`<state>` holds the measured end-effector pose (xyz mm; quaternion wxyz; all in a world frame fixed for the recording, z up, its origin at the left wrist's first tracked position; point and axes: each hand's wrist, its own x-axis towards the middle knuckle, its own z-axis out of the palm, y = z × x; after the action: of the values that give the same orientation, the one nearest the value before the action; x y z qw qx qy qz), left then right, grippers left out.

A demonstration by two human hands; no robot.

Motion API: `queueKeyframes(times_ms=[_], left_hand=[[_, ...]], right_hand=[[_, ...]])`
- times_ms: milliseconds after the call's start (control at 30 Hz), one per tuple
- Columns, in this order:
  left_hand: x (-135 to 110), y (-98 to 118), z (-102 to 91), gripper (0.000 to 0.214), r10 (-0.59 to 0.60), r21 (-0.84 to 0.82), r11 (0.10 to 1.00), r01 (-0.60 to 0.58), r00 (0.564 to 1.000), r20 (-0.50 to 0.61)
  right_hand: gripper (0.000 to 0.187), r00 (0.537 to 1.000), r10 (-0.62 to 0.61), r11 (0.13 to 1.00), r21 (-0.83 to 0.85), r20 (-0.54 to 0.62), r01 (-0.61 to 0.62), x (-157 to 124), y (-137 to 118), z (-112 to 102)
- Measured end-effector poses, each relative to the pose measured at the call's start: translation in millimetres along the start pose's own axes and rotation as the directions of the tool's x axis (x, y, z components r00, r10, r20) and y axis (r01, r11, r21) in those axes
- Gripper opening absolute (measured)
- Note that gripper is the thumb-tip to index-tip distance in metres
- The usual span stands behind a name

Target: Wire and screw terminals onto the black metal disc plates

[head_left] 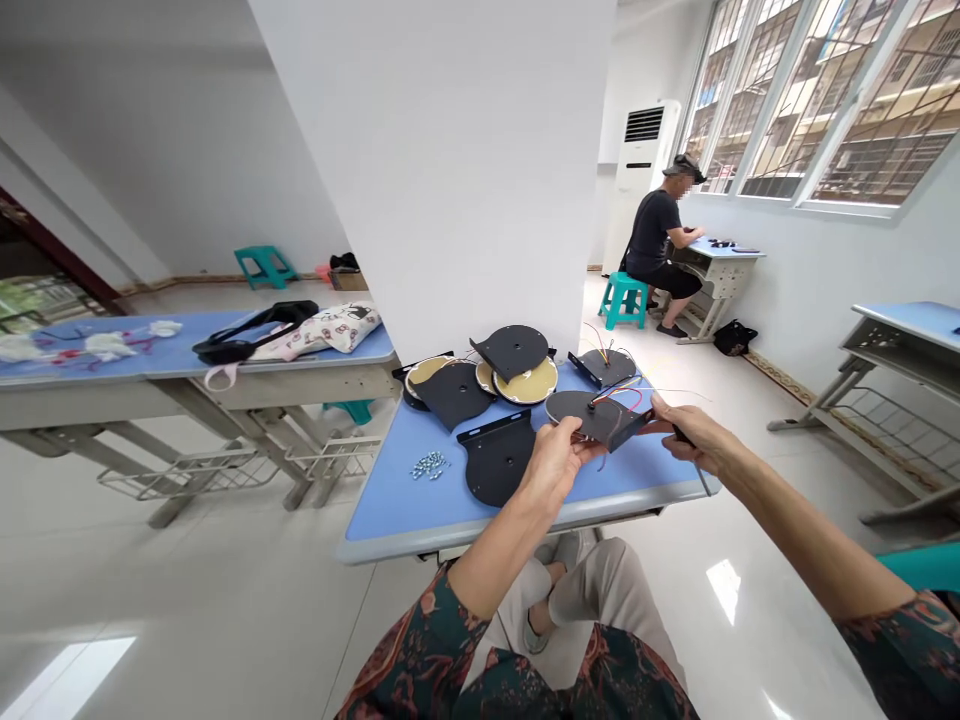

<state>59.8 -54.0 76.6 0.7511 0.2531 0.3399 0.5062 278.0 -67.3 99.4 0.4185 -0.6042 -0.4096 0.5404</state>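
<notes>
My left hand [556,462] is closed on the near edge of a black round-ended metal plate [589,415] with a bent flange, held tilted above the table. Red, yellow and dark wires rise from its middle. At its right end is my right hand [694,437], fingers closed near the flange and wires. A slim dark tool [703,478], much like a screwdriver, sticks out below the right palm; its tip points down. Left of the hands, another black plate [499,460] lies on the blue table [397,500], beside a small pile of silvery screws [430,465].
Behind are stacked black plates [517,350] and yellowish discs [529,385], plus another wired plate [609,368]. A white pillar [480,180] stands beyond the table. Left, a desk bears a patterned bag [330,330]. A person [660,235] sits at a far desk.
</notes>
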Motion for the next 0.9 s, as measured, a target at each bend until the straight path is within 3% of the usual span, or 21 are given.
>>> queueKeyframes(times_ms=[200, 433, 767, 900], left_hand=[[-4.3, -37.5, 19.6, 0.017, -0.001, 0.049, 0.999, 0.002, 1.000, -0.013], [3.0, -81.6, 21.6, 0.018, -0.039, -0.010, 0.999, 0.038, 0.998, -0.041], [28.2, -94.6, 32.6, 0.024, -0.065, 0.017, 0.998, 0.066, 0.998, -0.007], [33.8, -90.3, 24.3, 0.011, -0.223, 0.192, 0.959, 0.210, 0.974, 0.048]], right_hand=[[0.026, 0.987, 0.148, 0.982, 0.112, 0.060, -0.154, 8.6, 24.4, -29.5], [0.039, 0.986, 0.151, 0.988, 0.036, -0.064, -0.149, 19.1, 52.7, -52.0], [0.035, 0.988, -0.003, 0.999, -0.052, -0.157, -0.005, 33.5, 61.8, -55.8], [0.038, 0.973, 0.037, 0.995, -0.078, -0.227, -0.056, 33.1, 62.5, -57.3]])
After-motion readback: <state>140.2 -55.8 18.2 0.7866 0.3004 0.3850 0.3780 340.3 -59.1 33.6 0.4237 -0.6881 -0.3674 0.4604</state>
